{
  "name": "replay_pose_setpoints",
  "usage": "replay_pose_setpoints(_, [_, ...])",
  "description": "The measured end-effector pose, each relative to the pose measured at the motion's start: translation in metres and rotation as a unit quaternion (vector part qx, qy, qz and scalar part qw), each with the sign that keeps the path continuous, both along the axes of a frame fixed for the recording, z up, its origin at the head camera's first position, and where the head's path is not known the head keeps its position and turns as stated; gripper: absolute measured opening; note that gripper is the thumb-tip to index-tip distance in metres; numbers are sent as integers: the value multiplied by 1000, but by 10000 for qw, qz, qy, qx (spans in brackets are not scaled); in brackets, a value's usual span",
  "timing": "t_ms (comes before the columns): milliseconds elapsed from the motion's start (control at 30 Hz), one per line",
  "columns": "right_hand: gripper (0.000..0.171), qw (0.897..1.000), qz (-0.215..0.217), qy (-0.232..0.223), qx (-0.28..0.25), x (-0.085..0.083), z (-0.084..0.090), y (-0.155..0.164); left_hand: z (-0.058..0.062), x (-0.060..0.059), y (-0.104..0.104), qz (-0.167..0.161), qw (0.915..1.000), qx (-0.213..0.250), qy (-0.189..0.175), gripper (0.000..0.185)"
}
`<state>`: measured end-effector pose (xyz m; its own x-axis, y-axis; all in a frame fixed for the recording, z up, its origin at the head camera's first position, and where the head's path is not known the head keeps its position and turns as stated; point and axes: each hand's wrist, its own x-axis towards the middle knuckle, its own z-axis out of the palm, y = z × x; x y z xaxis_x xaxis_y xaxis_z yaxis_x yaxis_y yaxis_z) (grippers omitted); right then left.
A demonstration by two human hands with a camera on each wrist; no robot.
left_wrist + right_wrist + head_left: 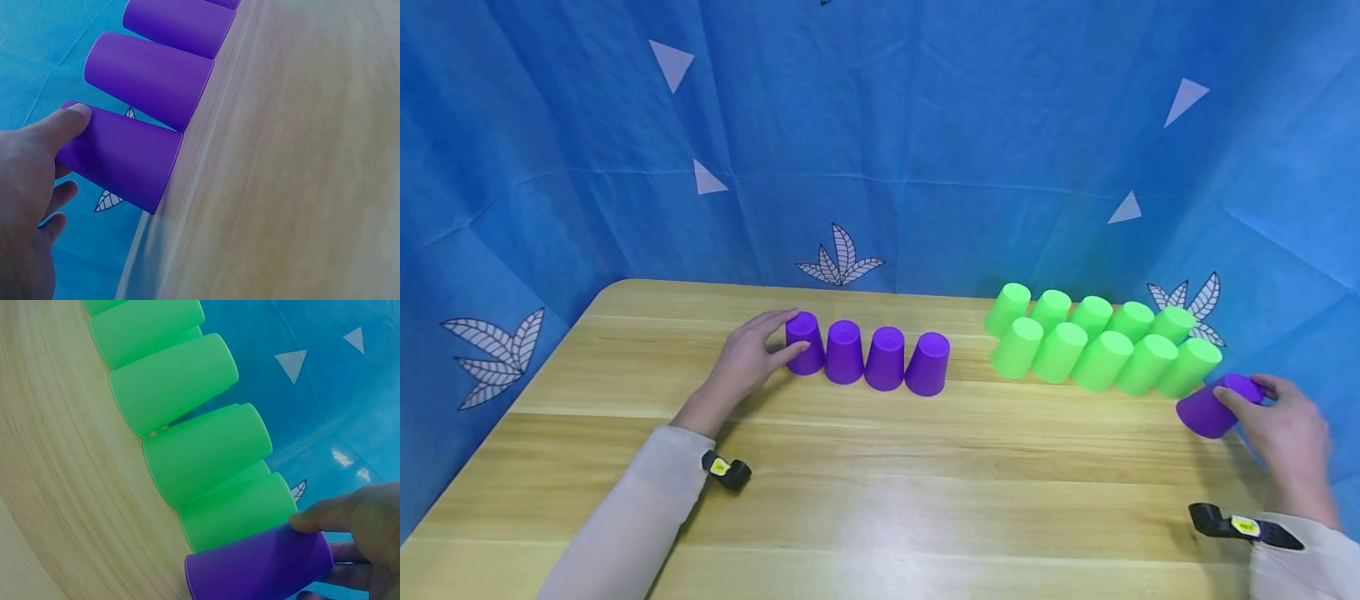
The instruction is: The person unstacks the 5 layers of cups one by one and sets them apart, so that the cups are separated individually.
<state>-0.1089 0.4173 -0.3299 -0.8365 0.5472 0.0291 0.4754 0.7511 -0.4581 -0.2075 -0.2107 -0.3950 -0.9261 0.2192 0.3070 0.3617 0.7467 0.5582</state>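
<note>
Several purple cups (884, 360) stand upside down in a row left of the table's middle. My left hand (749, 354) grips the leftmost purple cup (119, 156) near its closed top, thumb on the near side and fingers behind. At the far right, my right hand (1288, 425) holds another upturned purple cup (1210, 408) by its upper end, thumb across the near side. In the right wrist view this purple cup (259, 565) sits right beside the last green cup (240, 512) of the front row.
Two rows of upturned green cups (1101, 361) stand at the back right of the wooden table (880, 483). A blue patterned curtain (880, 125) hangs behind the table's far edge. Each wrist wears a black strap camera (726, 471).
</note>
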Motion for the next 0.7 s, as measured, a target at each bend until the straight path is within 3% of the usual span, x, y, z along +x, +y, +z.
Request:
replay_pose_setpoints(300, [80,9998,-31,97,-170,1,4,-5,1,1,1,30,10000,-38,-23,61])
replay_pose_setpoints(533, [77,9986,-83,527,12,-1,17,-25,2,2,1,51,10000,-29,-48,60])
replay_pose_setpoints(700, [73,9948,456,903,140,-5,24,-46,2,2,1,30,10000,-28,1,60])
